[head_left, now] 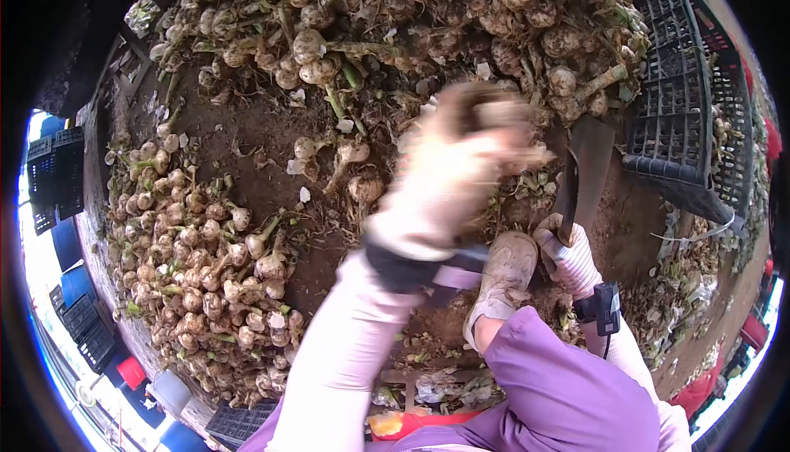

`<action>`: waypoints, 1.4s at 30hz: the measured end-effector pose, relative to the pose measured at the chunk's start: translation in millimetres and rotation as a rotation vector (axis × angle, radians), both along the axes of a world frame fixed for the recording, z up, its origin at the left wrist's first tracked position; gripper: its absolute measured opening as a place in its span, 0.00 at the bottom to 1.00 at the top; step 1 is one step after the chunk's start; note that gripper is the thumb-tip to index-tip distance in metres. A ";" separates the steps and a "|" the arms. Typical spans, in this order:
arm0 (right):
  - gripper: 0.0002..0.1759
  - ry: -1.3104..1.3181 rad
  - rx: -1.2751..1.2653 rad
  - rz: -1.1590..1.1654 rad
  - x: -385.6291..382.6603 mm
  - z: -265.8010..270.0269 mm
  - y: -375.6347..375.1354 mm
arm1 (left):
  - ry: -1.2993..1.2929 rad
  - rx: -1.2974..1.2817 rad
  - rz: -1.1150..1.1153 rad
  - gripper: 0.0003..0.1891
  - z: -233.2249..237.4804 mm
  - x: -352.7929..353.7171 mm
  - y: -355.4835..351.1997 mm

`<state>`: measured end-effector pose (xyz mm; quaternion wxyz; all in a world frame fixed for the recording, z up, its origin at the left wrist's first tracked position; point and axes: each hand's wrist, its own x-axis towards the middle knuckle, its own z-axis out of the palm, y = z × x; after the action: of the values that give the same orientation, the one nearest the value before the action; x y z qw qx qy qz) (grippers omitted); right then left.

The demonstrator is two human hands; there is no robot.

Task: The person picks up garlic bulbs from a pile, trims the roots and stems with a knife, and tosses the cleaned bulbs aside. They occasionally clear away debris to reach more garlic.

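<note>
My right hand [568, 254], in a striped glove, is closed round the handle of a knife [569, 193]. Its dark, slightly curved blade points up and away, in front of a flat brown strip [594, 156]. Motion smears my left hand [469, 143], gloved too, which is over the ground between the garlic piles; whether its fingers hold anything cannot be made out. Just beyond it lies a big heap of dirty garlic with stalks [436, 41]. A few loose garlic bulbs [354, 152] lie on the soil left of that hand.
At left lies a wide pile of garlic bulbs [197, 279], mostly with short stems. A black plastic crate [675, 82] stands tilted at right, with peelings and leaf scraps [650, 312] below it. My shoe [506, 275] is beside my right hand. More dark crates [58, 172] stand far left.
</note>
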<state>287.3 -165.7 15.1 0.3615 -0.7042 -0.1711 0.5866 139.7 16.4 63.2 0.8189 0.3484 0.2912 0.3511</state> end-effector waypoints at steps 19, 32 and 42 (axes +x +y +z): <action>0.06 -0.168 0.097 0.253 -14.3 1.7 13.8 | 1.861 0.690 -0.310 0.29 -110.8 -167.8 72.0; 0.12 -0.367 0.526 0.821 -40.0 12.9 49.2 | 0.553 0.034 0.159 0.18 -10.1 -123.4 -58.4; 0.14 -0.319 0.537 0.799 -34.3 17.7 45.2 | 0.457 -0.089 0.798 0.21 18.3 -224.1 -66.1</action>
<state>253.0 -120.4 32.8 0.2463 -0.5468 -0.6251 0.4995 -84.3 -49.6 81.5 0.5486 0.2419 0.5905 0.5402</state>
